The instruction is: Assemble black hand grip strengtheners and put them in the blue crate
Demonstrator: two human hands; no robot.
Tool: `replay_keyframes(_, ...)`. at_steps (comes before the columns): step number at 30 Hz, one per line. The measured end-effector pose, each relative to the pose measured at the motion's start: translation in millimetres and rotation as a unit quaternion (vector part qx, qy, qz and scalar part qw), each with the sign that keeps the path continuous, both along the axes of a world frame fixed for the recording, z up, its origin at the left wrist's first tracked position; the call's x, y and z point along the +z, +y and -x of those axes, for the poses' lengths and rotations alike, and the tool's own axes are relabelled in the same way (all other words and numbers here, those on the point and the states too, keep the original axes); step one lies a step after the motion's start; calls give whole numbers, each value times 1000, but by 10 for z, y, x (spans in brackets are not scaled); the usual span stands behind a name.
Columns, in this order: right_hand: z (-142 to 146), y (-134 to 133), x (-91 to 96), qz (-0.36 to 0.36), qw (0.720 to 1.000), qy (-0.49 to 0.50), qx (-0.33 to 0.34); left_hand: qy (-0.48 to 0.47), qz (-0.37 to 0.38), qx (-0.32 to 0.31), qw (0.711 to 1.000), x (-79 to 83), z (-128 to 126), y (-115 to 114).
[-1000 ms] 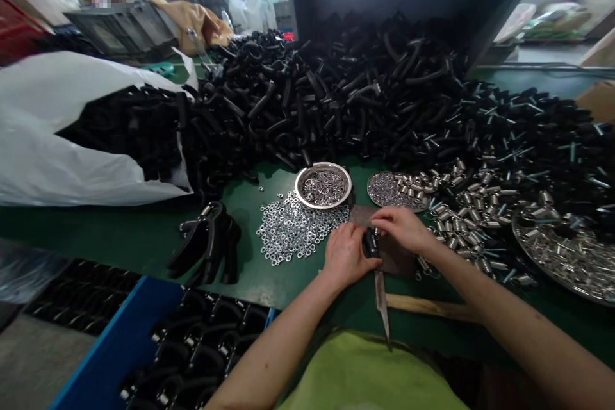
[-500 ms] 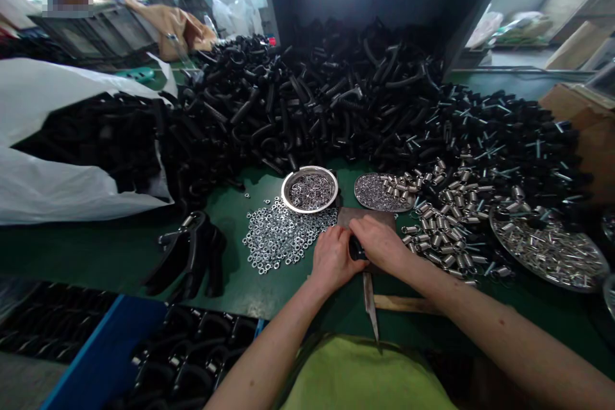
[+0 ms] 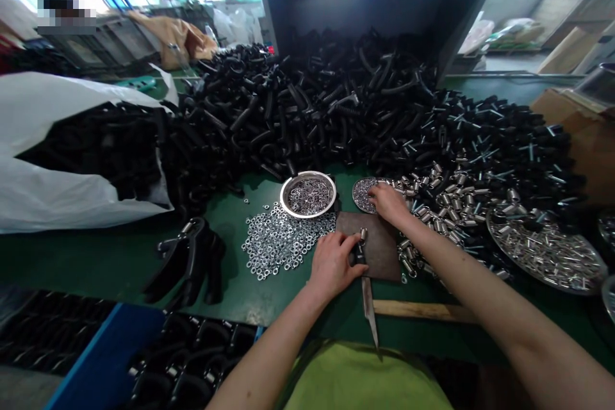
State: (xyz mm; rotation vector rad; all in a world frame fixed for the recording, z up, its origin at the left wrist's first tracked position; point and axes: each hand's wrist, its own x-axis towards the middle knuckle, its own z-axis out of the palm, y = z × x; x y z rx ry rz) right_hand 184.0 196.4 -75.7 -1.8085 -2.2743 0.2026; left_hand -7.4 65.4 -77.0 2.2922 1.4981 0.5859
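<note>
My left hand (image 3: 334, 261) is closed on a small black plastic part (image 3: 358, 255), held against a flat dark metal plate (image 3: 383, 248). A short coil spring (image 3: 363, 234) stands at the far end of that part. My right hand (image 3: 390, 204) reaches over the small oval tray (image 3: 359, 191) of tiny metal pieces, thumb and fingers pinched together at its contents; what they grip is too small to make out. Left of the plate are a round metal bowl (image 3: 307, 213) of small metal parts and a spread of loose nuts (image 3: 278, 240).
Loose springs (image 3: 442, 224) lie right of the plate, beside a larger tray (image 3: 548, 287) of metal pins. A pointed blade (image 3: 369, 314) and a wooden handle (image 3: 423, 311) lie in front. Black parts (image 3: 307, 109) are heaped behind; assembled black pieces (image 3: 189, 262) sit left.
My right hand has left the black part and moved up and away to the oval tray. My left hand stays on the part, and the spring and plate are now exposed.
</note>
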Motion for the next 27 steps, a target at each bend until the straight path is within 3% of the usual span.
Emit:
replay_keyframes(7,-41,85,-98,-10,999,34,-39,10,-9,-13,1000,-18,7,21)
replay_keyframes(14,-215,108,-132,-5,987,134,-86,17,-12,-5,1000,-4,-20,8)
replay_keyframes(17,-266,82,-111,2,980,182,-84,-17,0,17,1000,0,-39,6)
replay_keyframes(20,-278,-11,-32,11,967,238,-85,-118,42,66,990,19,-32,38)
replay_keyframes(22,-250,-141,44,25,955,284,-80,-233,118,115,958,50,-6,78)
replay_keyframes(23,-222,-228,84,33,948,306,-75,-301,172,138,928,70,10,100)
replay_keyframes(24,-184,-327,124,43,941,327,-70,-370,232,158,886,91,27,120)
replay_keyframes(27,-26,-652,225,74,920,383,-51,-539,385,190,725,146,68,157)
